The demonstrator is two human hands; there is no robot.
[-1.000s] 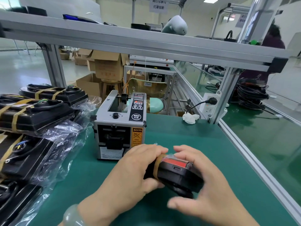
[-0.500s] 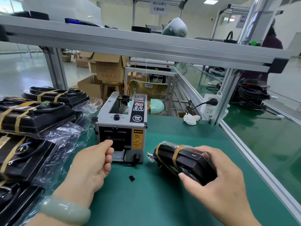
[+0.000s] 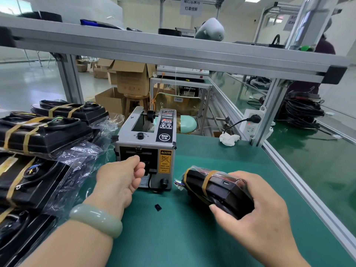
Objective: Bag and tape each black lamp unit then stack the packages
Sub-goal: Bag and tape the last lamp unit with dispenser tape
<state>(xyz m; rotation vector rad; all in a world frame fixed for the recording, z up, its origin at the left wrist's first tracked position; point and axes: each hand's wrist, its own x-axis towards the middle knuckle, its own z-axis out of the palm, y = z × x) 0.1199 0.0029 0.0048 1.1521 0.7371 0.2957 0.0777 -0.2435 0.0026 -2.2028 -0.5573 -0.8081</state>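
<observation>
Grips bagged lamp unit (image 3: 215,187) in right hand (image 3: 256,226), tabletop's (image 3: 212,155) near right, long axis aimed far-left at tape dispenser (image 3: 146,139). Curls left hand (image 3: 121,176) at dispenser's outlet; cannot tell whether pinching anything.

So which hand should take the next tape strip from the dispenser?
Left: the left hand is at the front outlet of the grey tape dispenser; the right hand grips the plastic-bagged black lamp unit.
</observation>
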